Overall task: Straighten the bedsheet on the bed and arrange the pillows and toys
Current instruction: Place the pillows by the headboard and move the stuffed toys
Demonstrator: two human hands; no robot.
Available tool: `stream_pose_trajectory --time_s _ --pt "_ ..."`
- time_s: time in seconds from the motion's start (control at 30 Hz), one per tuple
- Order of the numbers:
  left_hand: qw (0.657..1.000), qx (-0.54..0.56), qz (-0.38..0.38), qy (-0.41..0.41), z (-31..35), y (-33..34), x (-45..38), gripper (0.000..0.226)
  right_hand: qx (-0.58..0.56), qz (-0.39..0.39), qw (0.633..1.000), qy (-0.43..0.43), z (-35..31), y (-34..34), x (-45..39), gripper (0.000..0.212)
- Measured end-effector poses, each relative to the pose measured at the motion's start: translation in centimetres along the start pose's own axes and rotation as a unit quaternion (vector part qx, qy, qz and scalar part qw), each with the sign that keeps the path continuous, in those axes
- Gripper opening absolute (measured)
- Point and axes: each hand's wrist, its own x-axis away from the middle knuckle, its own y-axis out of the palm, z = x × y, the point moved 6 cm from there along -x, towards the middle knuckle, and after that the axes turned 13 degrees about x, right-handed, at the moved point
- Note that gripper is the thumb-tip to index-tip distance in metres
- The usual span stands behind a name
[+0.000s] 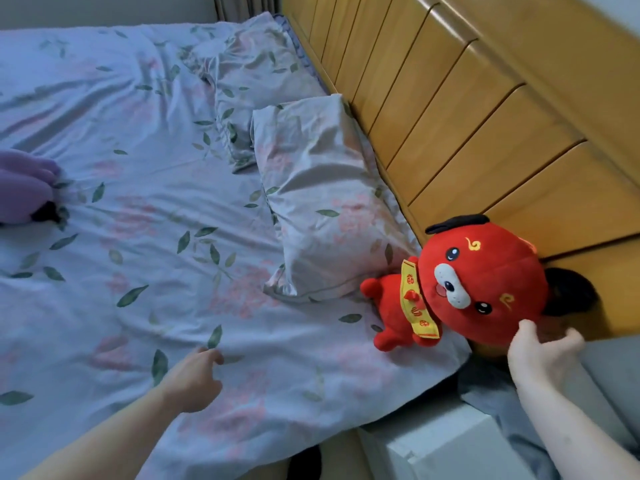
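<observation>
A red plush toy (478, 282) with black ears and a yellow sash lies at the bed's near right corner, its head against the wooden headboard (485, 116). My right hand (543, 355) is just under the toy's head, fingers spread, thumb touching it. My left hand (194, 379) hovers over the floral bedsheet (131, 237), fingers loosely curled, holding nothing. Two floral pillows lie along the headboard: the near pillow (322, 202) and the far pillow (256, 74). A purple plush toy (24, 188) lies at the left edge. The sheet is wrinkled.
A white nightstand or box (446, 448) stands beside the bed at the lower right, with grey cloth (485, 386) draped next to it. A curtain (242, 5) hangs at the far end of the bed.
</observation>
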Motion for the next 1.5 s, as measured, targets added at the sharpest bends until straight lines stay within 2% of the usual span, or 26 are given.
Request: stream_pose_trajectory --time_s 0.13,0.27,0.4,0.53,0.63,0.73,0.83,0.97,1.17,1.23,1.33,1.37,1.47,1.5 --pt "0.999 -0.016 0.025 -0.034 -6.3 -1.1 1.6 0.046 -0.035 0.022 0.999 -0.019 -0.8 1.1 3.3 0.067" --pt "0.999 -0.006 0.039 -0.007 -7.7 -1.8 2.5 0.043 0.013 -0.034 0.999 -0.024 -1.5 3.7 8.6 0.073" --pt "0.997 0.008 0.057 0.049 -8.4 -2.8 3.8 0.043 0.072 -0.141 0.972 -0.175 -4.4 7.9 16.9 0.069" --pt "0.993 0.05 0.065 0.082 -10.2 -3.2 6.1 0.044 0.169 -0.262 0.899 -0.308 -5.9 12.6 27.1 0.068" --pt "0.995 0.061 0.067 0.04 -17.1 -3.6 8.8 0.043 0.248 -0.339 0.829 -0.37 -5.2 16.1 37.1 0.061" --pt "0.996 0.058 0.064 -0.011 -24.4 -3.0 10.4 0.042 0.304 -0.371 0.778 -0.407 -3.5 18.9 42.9 0.06" --pt "0.994 0.074 0.057 -0.056 -31.5 -2.1 11.7 0.044 0.36 -0.367 0.731 -0.448 -2.2 21.4 47.0 0.06" --pt "0.988 0.076 0.062 -0.123 -39.3 0.5 13.2 0.048 0.41 -0.363 0.643 -0.536 -0.4 25.3 52.2 0.057" --pt "0.981 0.029 0.057 -0.184 -46.8 5.6 13.6 0.06 0.473 -0.397 0.545 -0.568 4.5 31.3 58.1 0.062" --pt "0.98 0.017 0.074 -0.184 -47.9 7.2 13.3 0.054 0.491 -0.398 0.525 -0.57 6.3 33.0 59.5 0.06" --pt "0.977 -0.007 0.151 -0.153 -48.9 8.2 12.0 0.022 0.518 -0.38 0.509 -0.574 8.6 35.4 61.1 0.053" --pt "0.978 -0.02 0.155 -0.14 -49.3 8.8 11.5 0.017 0.529 -0.368 0.498 -0.58 9.4 36.1 61.4 0.047" --pt "0.981 -0.05 0.164 -0.092 -50.1 9.7 10.6 0.032 0.52 -0.328 0.47 -0.633 10.4 37.3 62.4 0.013" --pt "0.981 -0.055 0.169 -0.079 -50.2 9.6 10.7 0.035 0.526 -0.329 0.446 -0.645 10.8 37.5 62.6 0.016"
